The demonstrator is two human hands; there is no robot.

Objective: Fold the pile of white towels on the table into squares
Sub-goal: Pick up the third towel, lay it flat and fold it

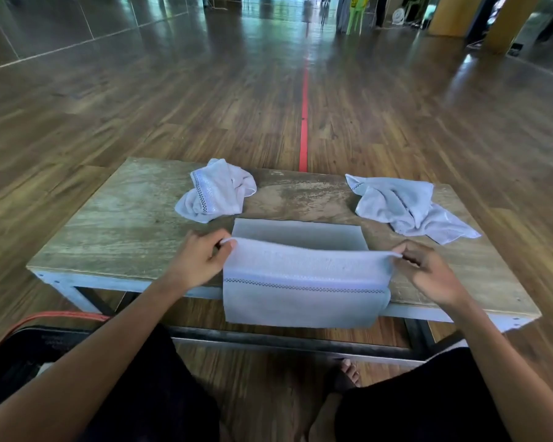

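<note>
My legs (173,393), frame bottom. My left hand (198,261), right hand (428,269): each pinches one towel (304,272) corner, mid-frame. Best practice: I keep the corners level, taut, and land them squarely on the surface (125,224).

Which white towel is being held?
The smooth white towel at the wooden table's near edge, corners pinched by left hand and right hand; left towel and right towel lie crumpled.

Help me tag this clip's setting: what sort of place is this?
Probably a big open hall or studio, not a home: a wide wood floor with a red line, glossy wall panels, and a green chair far off.
</note>
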